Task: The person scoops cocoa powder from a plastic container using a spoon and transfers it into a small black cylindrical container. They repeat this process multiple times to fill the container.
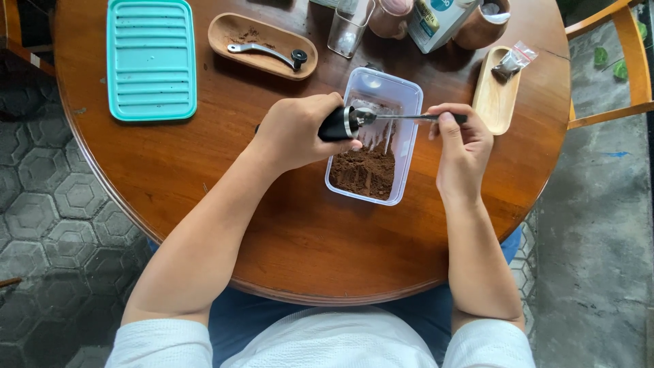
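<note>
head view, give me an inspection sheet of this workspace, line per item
surface: round brown wooden table, glossy, a few scuffs.
job's things: clear plastic tub part full of brown grounds; black grinder part tipped sideways over the tub; thin metal tool reaching into its open end.
clutter: teal ridged lid; oval wooden tray holding a metal crank handle; small wooden tray with a small clear bag; glass, carton and cups at the far edge.
grippers: left hand grips the grinder part; right hand pinches the tool.
cables: nothing seen.
surroundings: hexagon-tiled floor, wooden chair.
</note>
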